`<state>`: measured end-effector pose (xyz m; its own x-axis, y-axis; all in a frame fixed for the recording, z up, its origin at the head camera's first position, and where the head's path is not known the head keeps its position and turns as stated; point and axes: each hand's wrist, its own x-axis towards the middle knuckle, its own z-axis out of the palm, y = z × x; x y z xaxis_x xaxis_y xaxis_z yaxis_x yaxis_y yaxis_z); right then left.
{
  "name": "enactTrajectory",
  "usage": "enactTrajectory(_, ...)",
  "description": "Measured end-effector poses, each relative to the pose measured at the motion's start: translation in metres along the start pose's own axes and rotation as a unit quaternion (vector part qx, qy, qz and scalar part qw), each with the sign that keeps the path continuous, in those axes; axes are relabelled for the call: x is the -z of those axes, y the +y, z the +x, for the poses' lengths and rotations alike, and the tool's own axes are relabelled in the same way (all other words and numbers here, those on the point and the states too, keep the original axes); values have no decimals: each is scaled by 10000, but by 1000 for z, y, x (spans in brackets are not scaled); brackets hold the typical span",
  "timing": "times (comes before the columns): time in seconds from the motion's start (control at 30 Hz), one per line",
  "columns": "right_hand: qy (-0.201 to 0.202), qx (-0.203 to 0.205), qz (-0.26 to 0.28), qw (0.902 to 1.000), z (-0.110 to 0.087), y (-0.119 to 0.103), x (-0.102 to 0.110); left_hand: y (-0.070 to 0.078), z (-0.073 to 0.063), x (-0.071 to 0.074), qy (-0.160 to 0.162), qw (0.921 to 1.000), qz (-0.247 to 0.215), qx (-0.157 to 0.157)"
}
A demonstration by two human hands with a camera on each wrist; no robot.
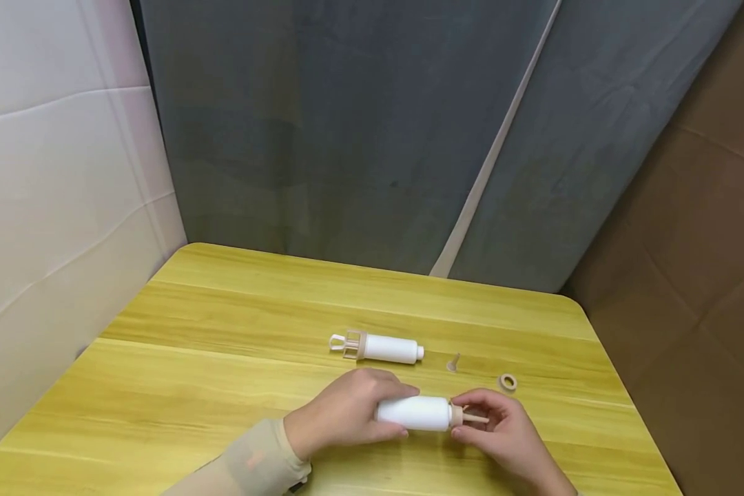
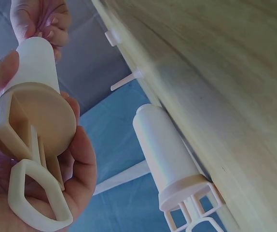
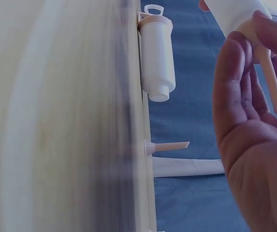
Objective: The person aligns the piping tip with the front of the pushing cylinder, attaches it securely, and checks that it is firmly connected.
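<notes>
A large white plastic syringe (image 1: 424, 413) lies level above the front of the table, and my left hand (image 1: 347, 413) grips its barrel. At the left end, the left wrist view shows a beige end cap (image 2: 54, 116) and a white pull loop (image 2: 17, 193) beside the palm. My right hand (image 1: 505, 434) pinches the beige collar at the other end between thumb and fingers. From that collar a thin beige nozzle (image 3: 270, 79) sticks out over the palm. The collar is partly hidden by the fingertips.
Behind the hands a second white syringe (image 1: 390, 349) lies on the wooden table (image 1: 254, 317), its bare tip facing right. To its right stand a loose beige nozzle (image 1: 452, 364) and, farther right, a beige ring (image 1: 512, 387). Cloth walls enclose the table's back and sides.
</notes>
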<state>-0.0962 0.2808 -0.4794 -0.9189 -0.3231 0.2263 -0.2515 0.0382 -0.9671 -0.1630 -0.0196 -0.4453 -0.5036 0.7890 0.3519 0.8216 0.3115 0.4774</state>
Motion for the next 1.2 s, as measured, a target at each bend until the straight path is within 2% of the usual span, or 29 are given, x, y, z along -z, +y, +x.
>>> enactTrajectory(0.13,-55,262,-47,9996,0,3,2,-2,0,0,4,10000,-32,-44)
enactTrajectory(0.3,-242,507,285,9980,-1,7,4,-2,0,-2,-4,10000,22,-89)
enactTrajectory(0.4,-189,634,184,9976,0,7,4,-1,0,-2,7,9999,99,-108)
enactTrajectory(0.5,47,509,-27,9987,1,6,3,-1,0,-2,39,9998,179,-122)
enactTrajectory(0.57,106,277,-3,9996,1,5,4,0,0,-2,61,9997,198,-122)
enactTrajectory(0.7,-96,-73,257,9996,0,4,5,1,0,-2,74,9997,187,-130)
enactTrajectory(0.8,-179,24,243,9995,-1,6,5,1,-1,-2,57,9998,148,-126)
enactTrajectory(0.93,-63,257,73,9996,-1,6,4,1,0,-2,48,9998,155,-136)
enactTrajectory(1.2,-23,286,5,9996,-3,3,4,3,0,-2,92,9995,186,-219)
